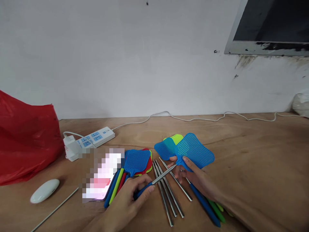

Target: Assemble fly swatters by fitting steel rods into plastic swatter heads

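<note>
My left hand (126, 198) is closed round the blue handle of a fly swatter (196, 149). A metal rod runs from that handle up to the blue mesh head, where my right hand (198, 175) pinches the neck between thumb and fingers. Under this head, partly covered, lie more swatter heads (163, 149), blue and yellow-green. Several loose metal rods (172, 193) rest on the table below the held rod. Beneath my right forearm are blue and green handles (205, 204). Left of my hands, blue, red and yellow-green swatters (137, 161) are stacked, their handles partly hidden by my left hand.
A lit, blurred phone (103, 177) lies beside the left stack. Behind it is a white power strip (103, 137) with a plug (71, 147); its cable runs along the wall. A red bag (26, 141) and a white oval object (45, 191) are at left on the wooden table (260, 161).
</note>
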Motion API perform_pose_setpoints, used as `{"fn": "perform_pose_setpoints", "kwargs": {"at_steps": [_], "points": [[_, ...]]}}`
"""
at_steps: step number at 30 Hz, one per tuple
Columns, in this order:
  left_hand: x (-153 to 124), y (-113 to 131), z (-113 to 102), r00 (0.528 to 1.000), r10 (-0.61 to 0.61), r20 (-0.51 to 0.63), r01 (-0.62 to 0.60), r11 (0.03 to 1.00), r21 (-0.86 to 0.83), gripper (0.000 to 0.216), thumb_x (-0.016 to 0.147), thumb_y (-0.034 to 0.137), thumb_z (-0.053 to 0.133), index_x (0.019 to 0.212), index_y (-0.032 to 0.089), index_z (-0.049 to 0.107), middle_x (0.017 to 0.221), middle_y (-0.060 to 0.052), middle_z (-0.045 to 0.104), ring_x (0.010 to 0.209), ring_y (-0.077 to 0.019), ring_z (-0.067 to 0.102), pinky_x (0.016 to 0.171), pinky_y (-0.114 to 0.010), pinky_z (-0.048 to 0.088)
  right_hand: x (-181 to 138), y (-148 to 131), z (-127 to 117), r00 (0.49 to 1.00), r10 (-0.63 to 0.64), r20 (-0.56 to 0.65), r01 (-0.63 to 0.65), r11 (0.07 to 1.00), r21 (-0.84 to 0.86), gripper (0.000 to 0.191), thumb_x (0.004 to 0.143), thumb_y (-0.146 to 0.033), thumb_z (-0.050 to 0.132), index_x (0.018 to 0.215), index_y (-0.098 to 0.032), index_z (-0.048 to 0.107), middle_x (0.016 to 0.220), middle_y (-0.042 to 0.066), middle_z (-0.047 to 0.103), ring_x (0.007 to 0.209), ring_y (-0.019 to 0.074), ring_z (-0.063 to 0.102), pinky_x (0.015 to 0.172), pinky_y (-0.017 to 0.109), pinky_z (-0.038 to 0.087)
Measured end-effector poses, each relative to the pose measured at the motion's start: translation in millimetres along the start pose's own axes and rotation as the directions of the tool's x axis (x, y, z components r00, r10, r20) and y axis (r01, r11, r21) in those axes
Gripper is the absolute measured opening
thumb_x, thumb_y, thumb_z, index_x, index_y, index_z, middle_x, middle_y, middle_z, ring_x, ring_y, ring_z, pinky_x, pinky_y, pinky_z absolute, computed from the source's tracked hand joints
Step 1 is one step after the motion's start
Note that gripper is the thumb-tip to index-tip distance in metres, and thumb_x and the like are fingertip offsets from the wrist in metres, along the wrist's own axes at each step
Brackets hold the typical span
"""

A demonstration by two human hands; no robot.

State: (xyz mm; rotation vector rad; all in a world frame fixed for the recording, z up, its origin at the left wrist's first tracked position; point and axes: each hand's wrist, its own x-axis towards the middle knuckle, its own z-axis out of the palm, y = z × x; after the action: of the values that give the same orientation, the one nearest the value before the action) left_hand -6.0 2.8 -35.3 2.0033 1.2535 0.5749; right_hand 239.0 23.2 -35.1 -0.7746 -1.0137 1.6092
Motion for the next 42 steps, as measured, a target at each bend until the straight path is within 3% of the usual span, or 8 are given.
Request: {"fn": "perform_pose_setpoints", "kwargs": {"at_steps": [6,11,15,26,31,36,39,42], "points": [[1.4,7.0,-3.0,1.0,-0.004,0.0,0.004,1.0,-0.027,0.037,0.097,0.053,0.046,0.089,0.021,0.063,0.067,0.004,0.045,0.065,-0.0151,0.045,0.059,-0.024,0.034,-0.9,-1.6,-0.8,1.0,0.014,-0.015,-0.014,1.0,-0.014,0.038,0.08,-0.055,0.071,0.093,-0.019,0.078,0.066,0.004,0.067,0.061,0.017,0.059,0.055,0.028,0.045],[0.8,11.6,-6.3,0.999,-0.022,0.037,0.022,1.0,0.015,0.039,0.096,0.054,0.045,0.088,0.022,0.067,0.072,0.001,0.057,0.07,-0.0174,0.052,0.06,-0.025,0.036,-0.4,-3.5,-1.2,0.976,-0.063,-0.208,0.059,0.998,-0.023,0.035,0.077,-0.054,0.074,0.084,-0.02,0.078,0.075,0.003,0.07,0.054,0.0129,0.051,0.051,0.026,0.043],[-0.6,8.9,-6.6,1.0,-0.012,0.015,0.011,0.998,0.065,0.038,0.096,0.053,0.046,0.087,0.024,0.069,0.074,0.0,0.063,0.07,-0.0185,0.053,0.061,-0.027,0.036,1.6,-7.3,-4.1,0.948,-0.089,-0.306,0.083,0.996,-0.031,0.038,0.073,-0.058,0.076,0.078,-0.02,0.078,0.056,0.0,0.06,0.051,0.0128,0.047,0.051,0.026,0.041],[1.9,1.2,-10.1,1.0,0.017,0.005,-0.018,0.995,0.096,0.037,0.099,0.049,0.043,0.097,0.023,0.069,0.089,-0.002,0.069,0.083,-0.0227,0.06,0.07,-0.029,0.04,-1.9,-4.7,-5.1,0.978,-0.051,-0.203,0.043,0.998,-0.048,0.041,0.078,-0.06,0.071,0.086,-0.02,0.078,0.057,0.0,0.059,0.053,0.013,0.047,0.049,0.023,0.042],[2.4,7.1,-6.7,1.0,0.015,0.008,-0.016,0.996,0.084,0.039,0.099,0.05,0.043,0.083,0.021,0.065,0.073,0.0,0.064,0.075,-0.0206,0.059,0.068,-0.029,0.038,-1.6,-9.2,-2.5,0.979,-0.067,-0.195,0.059,0.997,-0.046,0.04,0.077,-0.059,0.073,0.087,-0.02,0.078,0.057,0.001,0.061,0.052,0.0131,0.048,0.047,0.023,0.043],[2.0,14.1,-7.2,0.994,0.015,0.105,-0.013,1.0,-0.026,0.039,0.1,0.049,0.043,0.081,0.021,0.062,0.055,0.004,0.058,0.061,-0.0166,0.058,0.063,-0.026,0.039,-3.6,-5.9,3.9,0.983,-0.038,-0.18,0.033,0.999,-0.028,0.036,0.067,-0.049,0.085,0.089,-0.022,0.078,0.087,0.006,0.073,0.073,0.0171,0.063,0.056,0.024,0.05],[0.3,14.5,-9.1,0.995,0.044,0.09,-0.036,0.996,-0.087,0.038,0.102,0.049,0.038,0.097,0.022,0.064,0.065,0.003,0.063,0.062,-0.0158,0.06,0.062,-0.025,0.041,-2.2,-7.4,2.2,0.97,-0.076,-0.232,0.074,0.997,-0.017,0.036,0.064,-0.047,0.087,0.087,-0.02,0.078,0.08,0.004,0.071,0.064,0.0131,0.059,0.054,0.023,0.048],[-1.5,14.3,-10.7,0.997,0.082,0.008,-0.082,0.996,-0.024,0.033,0.102,0.045,0.039,0.104,0.024,0.064,0.078,0.002,0.067,0.07,-0.0162,0.062,0.068,-0.025,0.043,2.8,-13.9,-7.1,0.932,-0.14,-0.335,0.141,0.99,-0.021,0.038,0.064,-0.049,0.087,0.082,-0.018,0.076,0.066,0.0,0.062,0.049,0.0065,0.044,0.042,0.018,0.035]]}}
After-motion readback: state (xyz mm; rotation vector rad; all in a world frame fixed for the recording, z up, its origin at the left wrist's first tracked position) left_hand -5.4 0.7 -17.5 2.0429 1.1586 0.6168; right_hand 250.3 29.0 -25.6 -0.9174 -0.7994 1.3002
